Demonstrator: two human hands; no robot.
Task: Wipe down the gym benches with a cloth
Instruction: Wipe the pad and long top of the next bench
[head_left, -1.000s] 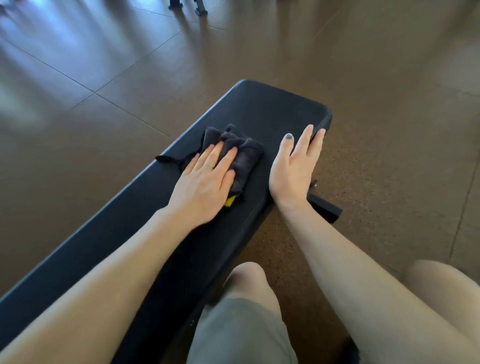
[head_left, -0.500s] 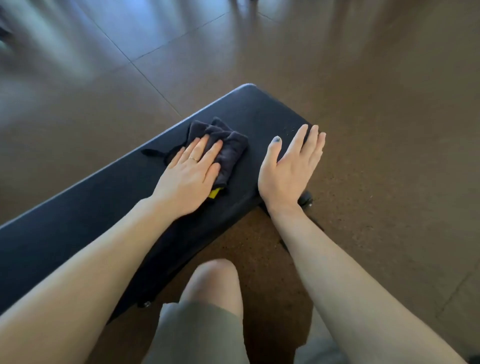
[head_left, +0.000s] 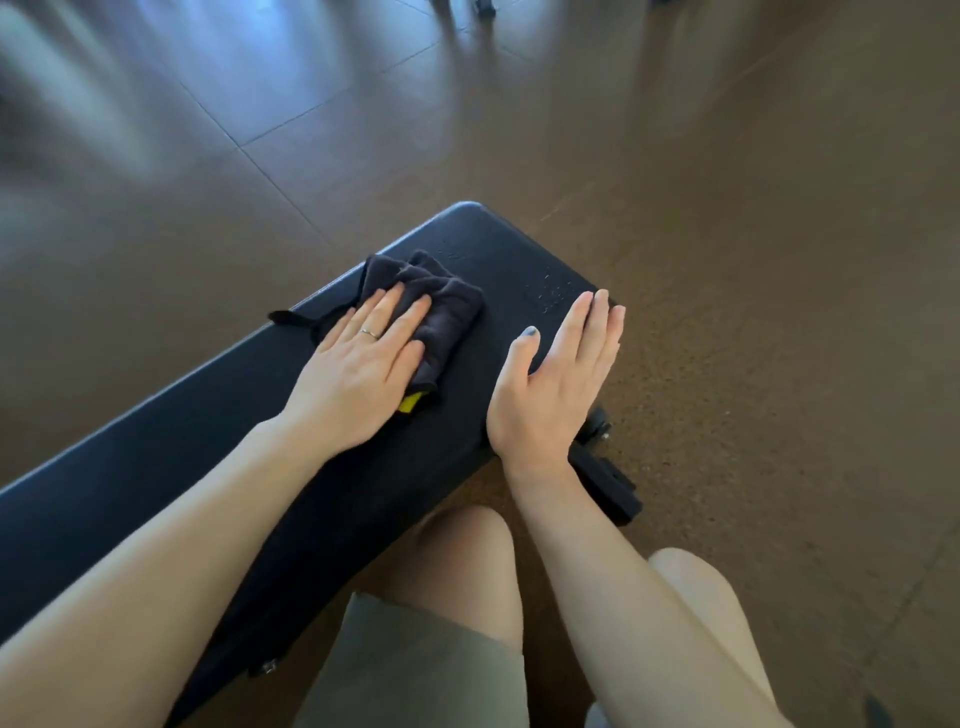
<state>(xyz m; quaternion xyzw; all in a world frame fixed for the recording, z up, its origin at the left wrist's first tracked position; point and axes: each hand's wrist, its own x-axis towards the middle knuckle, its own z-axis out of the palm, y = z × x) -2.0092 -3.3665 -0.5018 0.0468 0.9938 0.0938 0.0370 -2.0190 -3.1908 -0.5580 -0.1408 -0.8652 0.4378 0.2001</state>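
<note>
Brown tiled floor (head_left: 727, 208) runs around a black padded bench whose top is the surface (head_left: 498, 291) being cleaned. On it, near the far rounded end, lies the cloth (head_left: 447, 312), dark, bunched in folds, with a yellow tag or corner peeping out at its near edge. The left hand (head_left: 358, 374) presses flat on the cloth, fingers straight and close together; the right hand (head_left: 556, 384) rests flat beside it at the edge, fingers straight, thumb apart. Wiping looks under way; the end strip seems unwiped, though glare makes that uncertain, so the next stroke should push outward there.
</note>
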